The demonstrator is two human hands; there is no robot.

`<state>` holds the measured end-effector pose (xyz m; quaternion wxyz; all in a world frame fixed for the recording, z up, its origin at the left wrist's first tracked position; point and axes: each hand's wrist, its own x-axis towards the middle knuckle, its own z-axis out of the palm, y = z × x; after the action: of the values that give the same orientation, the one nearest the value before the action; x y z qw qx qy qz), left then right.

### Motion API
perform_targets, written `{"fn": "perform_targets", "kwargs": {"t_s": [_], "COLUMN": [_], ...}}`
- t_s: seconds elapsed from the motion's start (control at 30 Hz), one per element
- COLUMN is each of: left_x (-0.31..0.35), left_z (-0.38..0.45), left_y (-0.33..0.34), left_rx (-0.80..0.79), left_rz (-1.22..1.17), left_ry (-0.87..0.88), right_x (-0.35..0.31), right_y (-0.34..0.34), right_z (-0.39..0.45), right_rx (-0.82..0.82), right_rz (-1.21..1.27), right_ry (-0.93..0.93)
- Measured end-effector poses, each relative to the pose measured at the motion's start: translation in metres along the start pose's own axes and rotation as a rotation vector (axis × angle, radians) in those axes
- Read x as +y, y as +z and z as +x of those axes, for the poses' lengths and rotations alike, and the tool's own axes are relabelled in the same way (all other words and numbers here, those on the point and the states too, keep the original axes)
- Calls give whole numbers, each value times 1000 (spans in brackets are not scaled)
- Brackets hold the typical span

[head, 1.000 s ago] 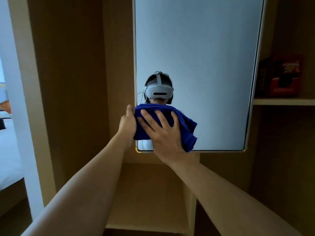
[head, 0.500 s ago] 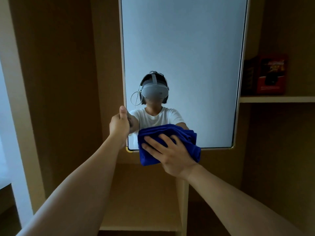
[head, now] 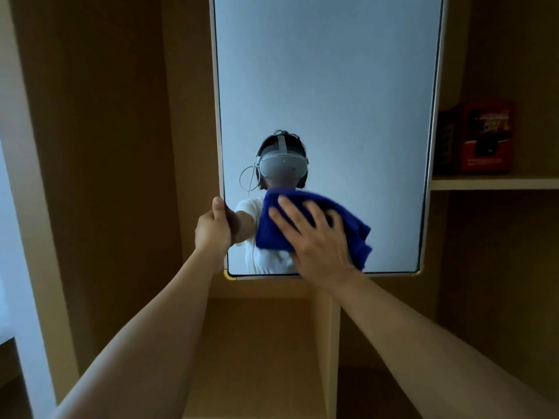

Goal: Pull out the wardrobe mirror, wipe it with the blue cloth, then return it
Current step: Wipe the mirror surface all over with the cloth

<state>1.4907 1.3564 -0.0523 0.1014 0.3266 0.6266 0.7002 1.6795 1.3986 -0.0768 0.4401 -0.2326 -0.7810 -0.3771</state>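
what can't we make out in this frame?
- Mirror top: cut off by the head view's upper edge.
- Glass under the blue cloth: covered by cloth and right hand.
- Left hand fingers: hidden behind the mirror's edge.
- Red box print: too dim and small.

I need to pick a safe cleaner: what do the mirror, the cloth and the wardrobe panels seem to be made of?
Mirror: glass, glossy, since it gives a clear reflection; its thin pale frame looks like plastic or painted metal, with yellow corner caps.
Blue cloth: soft, plush fabric, probably microfibre, going by its fuzzy folds.
Wardrobe panels: smooth matte tan board, likely laminate; no grain shows.
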Motion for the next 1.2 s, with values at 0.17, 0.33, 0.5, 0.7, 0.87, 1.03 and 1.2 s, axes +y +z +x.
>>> {"fn": "perform_targets", "kwargs": {"t_s": [0.17, 0.33, 0.5, 0.7, 0.87, 1.03, 1.2], "left_x": [1, -2, -6, -8, -8, -9, -9], "left_z": [-2, 0, 3, 9, 9, 8, 7], "left_y": [-3, 1, 5, 8, 10, 9, 11], "left_rx": [-23, 34, 58, 63, 87, 96, 90], "left_rz": [-19, 15, 30, 25, 30, 41, 14], "left_ry": [49, 56, 76, 46, 57, 63, 53], "right_x": [17, 7, 23, 63, 87, 69, 76], "right_y": [-17, -1, 13, 6, -3, 11, 11], "right_z": [56, 15, -52, -32, -19, -76, -86], "right_rx": [41, 38, -27, 23, 59, 65, 29], "right_rz": [-14, -37, -49, -93, -122, -116, -99], "right_ry": [104, 93, -28, 120, 221, 309, 291]}}
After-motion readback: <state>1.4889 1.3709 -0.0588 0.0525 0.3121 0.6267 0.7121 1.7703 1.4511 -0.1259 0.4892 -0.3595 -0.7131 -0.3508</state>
